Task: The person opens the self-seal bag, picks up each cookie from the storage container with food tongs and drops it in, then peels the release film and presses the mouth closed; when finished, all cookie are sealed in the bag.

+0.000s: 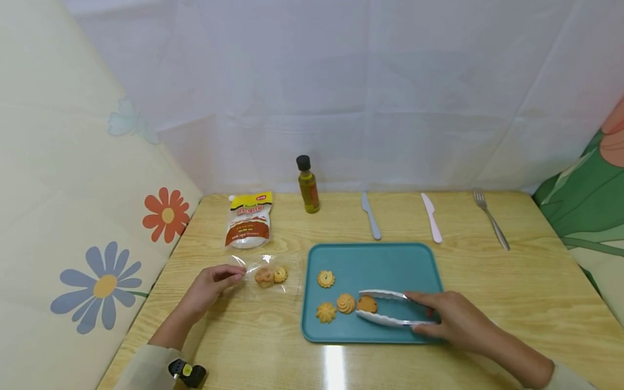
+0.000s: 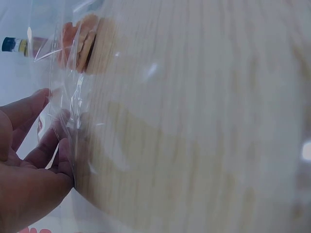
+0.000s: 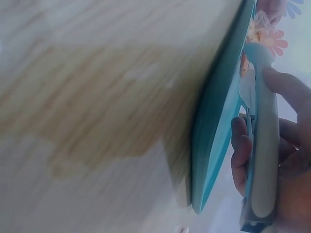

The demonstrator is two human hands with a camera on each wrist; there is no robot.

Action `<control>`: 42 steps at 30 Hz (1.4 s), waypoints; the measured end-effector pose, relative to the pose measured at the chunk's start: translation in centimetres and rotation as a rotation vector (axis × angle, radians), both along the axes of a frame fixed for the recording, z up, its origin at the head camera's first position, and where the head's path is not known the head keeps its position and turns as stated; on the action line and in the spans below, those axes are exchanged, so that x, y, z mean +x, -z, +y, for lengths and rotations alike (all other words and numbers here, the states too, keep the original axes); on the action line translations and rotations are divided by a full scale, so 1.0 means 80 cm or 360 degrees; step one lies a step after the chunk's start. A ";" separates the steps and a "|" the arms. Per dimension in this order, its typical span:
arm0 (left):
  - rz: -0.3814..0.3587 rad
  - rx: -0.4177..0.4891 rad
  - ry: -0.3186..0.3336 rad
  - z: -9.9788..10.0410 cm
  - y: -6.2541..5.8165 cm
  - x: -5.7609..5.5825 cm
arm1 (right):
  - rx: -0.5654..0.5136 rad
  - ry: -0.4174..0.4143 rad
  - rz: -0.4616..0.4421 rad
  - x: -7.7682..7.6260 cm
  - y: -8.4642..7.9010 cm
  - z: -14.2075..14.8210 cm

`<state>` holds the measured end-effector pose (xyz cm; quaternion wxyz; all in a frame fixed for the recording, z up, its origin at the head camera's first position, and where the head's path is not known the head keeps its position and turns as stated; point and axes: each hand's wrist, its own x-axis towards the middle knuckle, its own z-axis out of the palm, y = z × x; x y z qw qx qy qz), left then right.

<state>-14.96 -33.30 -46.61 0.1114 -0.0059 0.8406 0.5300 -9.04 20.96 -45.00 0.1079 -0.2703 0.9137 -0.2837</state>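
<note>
My left hand (image 1: 214,287) pinches the left edge of a clear plastic bag (image 1: 294,265) lying on the table. Inside the bag are cookies (image 1: 265,277), one browner and one pale and ring-shaped. The left wrist view shows the fingers (image 2: 44,145) at the film's edge, partly behind it. My right hand (image 1: 450,314) grips a pair of tongs (image 1: 385,319) over the blue-green tray (image 1: 400,260). Between the tong tips sits a brown cookie (image 1: 367,304). A swirled cookie (image 1: 346,303), a flower-shaped cookie (image 1: 326,312) and a ring-shaped cookie (image 1: 326,278) lie left of it.
Behind the bag stands a yellow, white and brown food pouch (image 1: 249,219). An oil bottle (image 1: 309,187) is upright near the back wall. Behind the tray lie a blue knife (image 1: 371,216) and a pink knife (image 1: 431,218), with a fork (image 1: 491,221) further right.
</note>
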 end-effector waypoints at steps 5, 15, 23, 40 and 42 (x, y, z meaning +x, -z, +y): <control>-0.0005 -0.0010 -0.0002 0.000 0.000 0.000 | -0.0003 -0.0001 -0.0023 -0.006 -0.004 -0.002; 0.0003 -0.0005 -0.0005 0.000 0.001 -0.001 | -0.0045 0.0012 0.0004 -0.029 -0.017 -0.013; 0.0003 0.0009 -0.0005 0.000 0.002 -0.001 | -0.0049 0.0001 0.0058 -0.051 -0.021 -0.023; 0.0002 0.0012 -0.0014 0.000 0.001 0.000 | -0.0034 -0.0201 0.0333 -0.090 -0.024 -0.088; 0.0004 0.0011 -0.0011 -0.001 0.001 0.000 | -0.0033 -0.0222 0.0343 -0.094 -0.025 -0.100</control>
